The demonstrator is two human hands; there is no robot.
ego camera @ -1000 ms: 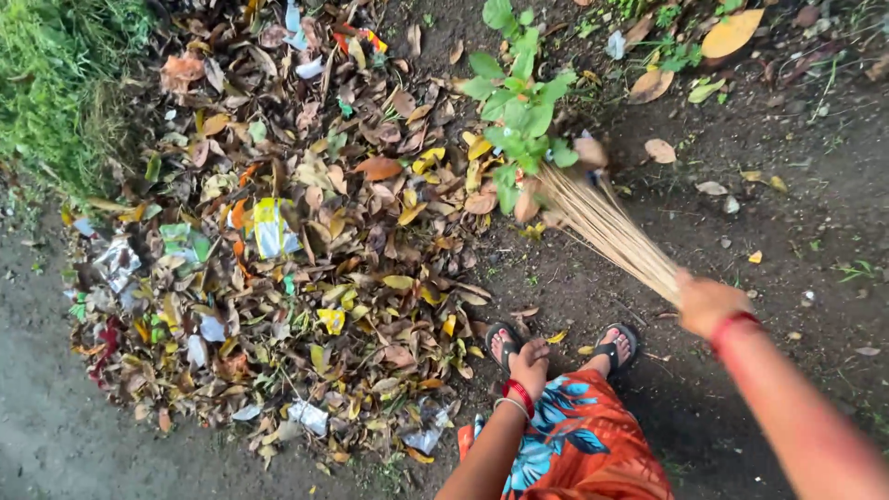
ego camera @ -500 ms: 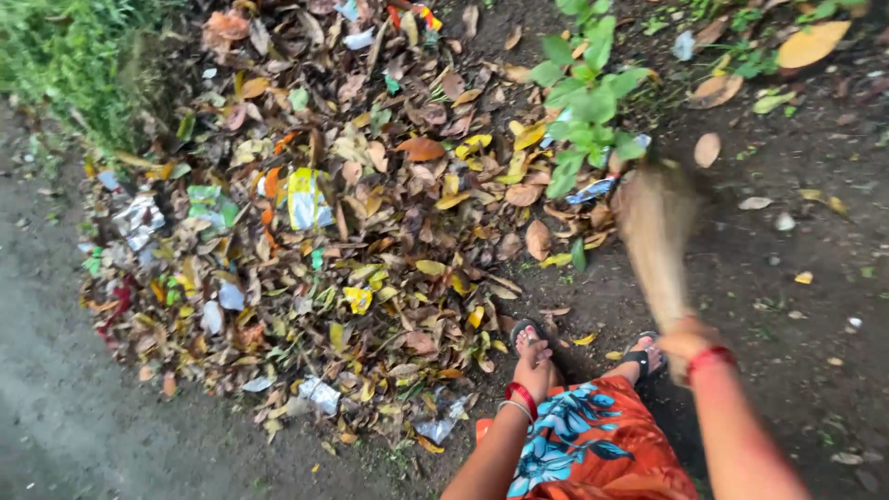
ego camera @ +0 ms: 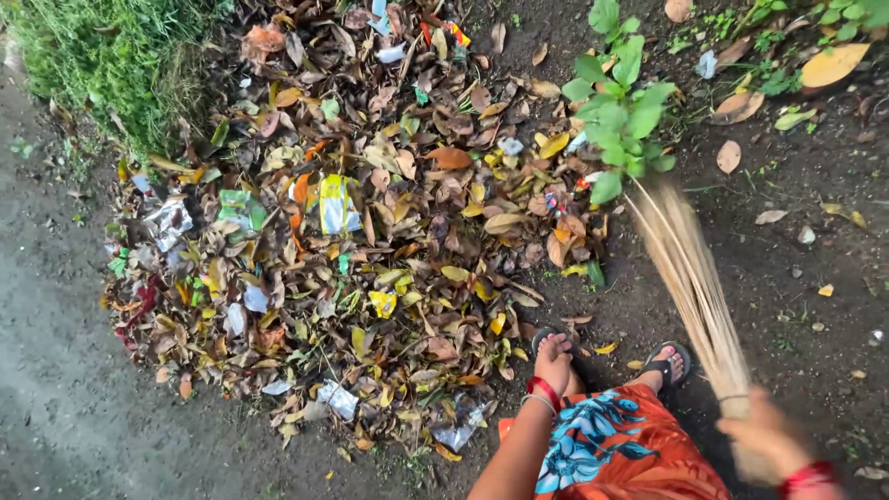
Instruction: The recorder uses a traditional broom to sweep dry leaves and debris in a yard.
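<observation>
Sweeping beside the leaf pile

The right hand [ego camera: 764, 435] gripped a stick broom [ego camera: 690, 273], its bristles on dark soil by a green plant [ego camera: 620, 111]. The left hand [ego camera: 554, 361] rested loosely curled, empty, near the leaf pile [ego camera: 370, 241].

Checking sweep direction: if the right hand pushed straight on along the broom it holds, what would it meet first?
Right hand points its broom toward the green plant; the plant's base likely comes first, though depth is unclear.
</observation>
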